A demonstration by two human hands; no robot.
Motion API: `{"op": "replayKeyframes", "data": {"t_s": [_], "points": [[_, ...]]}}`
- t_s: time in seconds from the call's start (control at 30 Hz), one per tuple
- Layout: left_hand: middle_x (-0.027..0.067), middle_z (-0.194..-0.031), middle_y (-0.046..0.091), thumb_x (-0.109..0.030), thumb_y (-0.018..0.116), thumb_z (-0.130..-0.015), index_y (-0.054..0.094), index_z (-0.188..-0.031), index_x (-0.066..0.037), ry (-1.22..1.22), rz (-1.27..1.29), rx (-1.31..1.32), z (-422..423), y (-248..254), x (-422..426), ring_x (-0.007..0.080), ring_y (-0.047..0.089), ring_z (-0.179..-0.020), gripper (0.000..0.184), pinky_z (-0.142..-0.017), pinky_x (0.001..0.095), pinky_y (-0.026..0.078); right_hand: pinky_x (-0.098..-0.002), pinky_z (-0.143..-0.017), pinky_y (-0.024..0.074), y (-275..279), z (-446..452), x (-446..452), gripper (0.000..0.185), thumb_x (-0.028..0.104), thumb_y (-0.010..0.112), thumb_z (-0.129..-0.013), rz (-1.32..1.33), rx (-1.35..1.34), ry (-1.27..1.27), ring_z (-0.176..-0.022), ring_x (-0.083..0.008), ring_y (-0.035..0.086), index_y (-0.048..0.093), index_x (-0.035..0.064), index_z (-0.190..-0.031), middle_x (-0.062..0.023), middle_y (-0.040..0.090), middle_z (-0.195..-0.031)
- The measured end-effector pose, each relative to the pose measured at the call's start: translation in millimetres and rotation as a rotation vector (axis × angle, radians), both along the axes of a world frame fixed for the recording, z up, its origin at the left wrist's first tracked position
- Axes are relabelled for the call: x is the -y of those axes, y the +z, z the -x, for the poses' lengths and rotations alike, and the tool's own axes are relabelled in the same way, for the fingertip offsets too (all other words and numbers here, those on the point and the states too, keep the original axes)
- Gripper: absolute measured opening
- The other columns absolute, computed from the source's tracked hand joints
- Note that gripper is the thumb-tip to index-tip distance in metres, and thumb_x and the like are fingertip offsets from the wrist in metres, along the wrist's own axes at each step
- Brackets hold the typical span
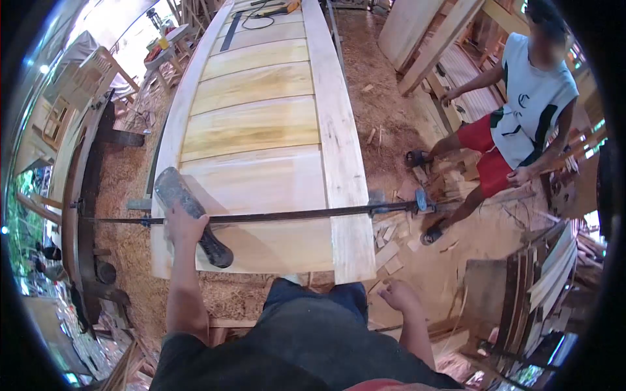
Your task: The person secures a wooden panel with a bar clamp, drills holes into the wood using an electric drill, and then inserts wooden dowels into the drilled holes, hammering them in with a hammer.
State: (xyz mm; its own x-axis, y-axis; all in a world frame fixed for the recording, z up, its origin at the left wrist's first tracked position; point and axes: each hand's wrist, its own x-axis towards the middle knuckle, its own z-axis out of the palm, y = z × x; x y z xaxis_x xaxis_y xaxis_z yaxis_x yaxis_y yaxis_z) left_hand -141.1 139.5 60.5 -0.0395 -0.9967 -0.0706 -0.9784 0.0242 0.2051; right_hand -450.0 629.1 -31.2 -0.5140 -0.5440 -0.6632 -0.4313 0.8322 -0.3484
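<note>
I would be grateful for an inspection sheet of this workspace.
Surface: long wooden panel, unevenly toned boards.
Job's things: bar clamp across the panel's near end; grey-black tool in the left hand.
Clutter: wood offcuts right of the panel; shavings on the floor.
Hands: left hand grips the tool; right hand appears empty.
Cables: thin dark cable looped at the far end.
Surroundings: another person to the right.

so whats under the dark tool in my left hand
The dark tool is over the panel and the clamp bar, which shows on both sides. What lies directly beneath the tool and your left hand is covered.
</note>
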Motion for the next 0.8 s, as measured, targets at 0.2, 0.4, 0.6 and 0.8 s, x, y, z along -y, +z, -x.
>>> {"op": "replayKeyframes", "data": {"t_s": [0.2,0.4,0.6,0.8], "points": [[0.0229,-0.128,0.054,-0.026,0.087,-0.068,0.036,-0.152,0.0,0.353,0.024,-0.629,-48,-105,-19,0.0375,0.059,-0.115,0.101,-0.102,0.0458,0.049,-0.0489,-0.082,0.0549,62,-14,84,0.046,0.042,0.072,-0.091,0.062,-0.099,0.196,-0.094,-0.0406,0.071,0.071,-0.0008,-0.109,-0.0243,0.073,-0.096],[0.0051,-0.09,0.063,-0.004,0.073,-0.074,0.064,-0.106,-0.003,0.358,-0.609,-1.332,-57,-89,-36,0.0208,0.064,-0.077,0.033,-0.073,0.0363,0.053,-0.0426,-0.082,0.0575,109,-13,174,0.049,0.042,0.072,-0.091,0.519,-0.035,0.098,-0.094,-0.0375,0.073,0.069,-0.0007,-0.115,-0.0217,0.074,-0.1],[0.0071,-0.099,0.062,-0.01,0.079,-0.074,0.054,-0.122,-0.001,-0.192,-0.112,-1.186,34,-31,-109,0.0205,0.063,-0.086,0.055,-0.079,0.0372,0.054,-0.0387,-0.099,0.0526,88,-58,273,0.079,0.04,0.08,-0.089,0.645,0.575,0.192,-0.111,-0.0286,0.068,0.047,-0.0082,-0.143,-0.0247,0.069,-0.122],[0.019,-0.126,0.065,-0.034,0.086,-0.077,0.03,-0.158,-0.001,-0.778,-0.6,-0.773,147,74,-145,0.0233,0.064,-0.108,0.104,-0.096,0.0388,0.053,-0.0333,-0.07,0.058,139,1,274,0.044,0.022,0.087,-0.08,1.062,1.001,-0.605,-0.077,-0.0186,0.07,0.065,-0.0017,-0.111,-0.0086,0.071,-0.092]]}}
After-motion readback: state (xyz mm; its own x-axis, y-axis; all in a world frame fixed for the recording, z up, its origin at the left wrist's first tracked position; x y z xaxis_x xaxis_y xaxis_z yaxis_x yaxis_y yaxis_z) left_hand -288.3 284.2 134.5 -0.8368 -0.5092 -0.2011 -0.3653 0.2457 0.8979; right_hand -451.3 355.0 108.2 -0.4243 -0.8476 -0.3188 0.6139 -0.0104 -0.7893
